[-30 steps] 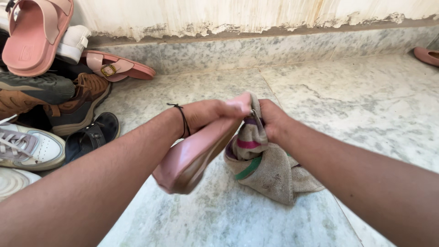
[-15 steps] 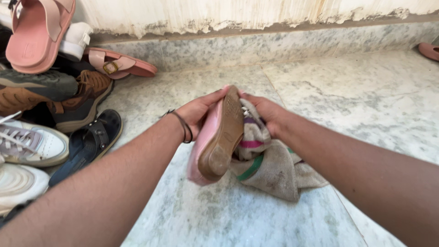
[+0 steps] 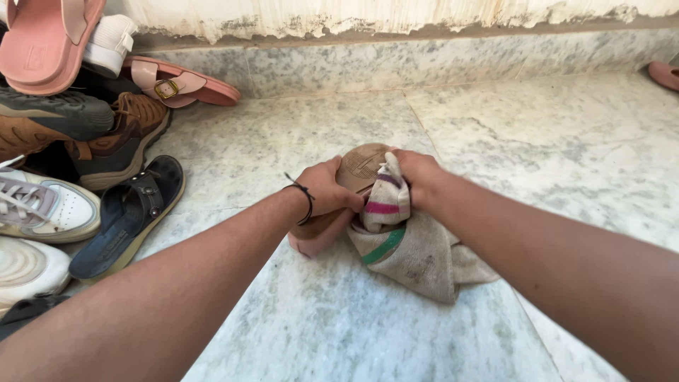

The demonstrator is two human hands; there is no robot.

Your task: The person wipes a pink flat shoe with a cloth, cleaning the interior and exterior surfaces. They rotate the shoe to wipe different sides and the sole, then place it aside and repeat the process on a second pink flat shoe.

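My left hand (image 3: 327, 187) grips a pink flat shoe (image 3: 332, 219) by its middle, sole turned up so the tan underside (image 3: 362, 164) shows. My right hand (image 3: 419, 175) holds a dirty beige cloth with pink, purple and green stripes (image 3: 404, 244) bunched against the sole. A thin dark band circles my left wrist. The cloth's loose end lies on the marble floor (image 3: 566, 163) below my right forearm. Part of the shoe is hidden under the cloth and my fingers.
A heap of footwear fills the left side: pink slide (image 3: 44, 42), pink buckled sandal (image 3: 180, 81), brown boot (image 3: 113, 138), dark sandal (image 3: 127, 216), white trainers (image 3: 42, 209). A pink shoe (image 3: 665, 74) lies at the far right by the marble skirting.
The shoe has turned from side-on to sole-up and dropped lower toward the floor. The cloth now sits pressed on the sole.
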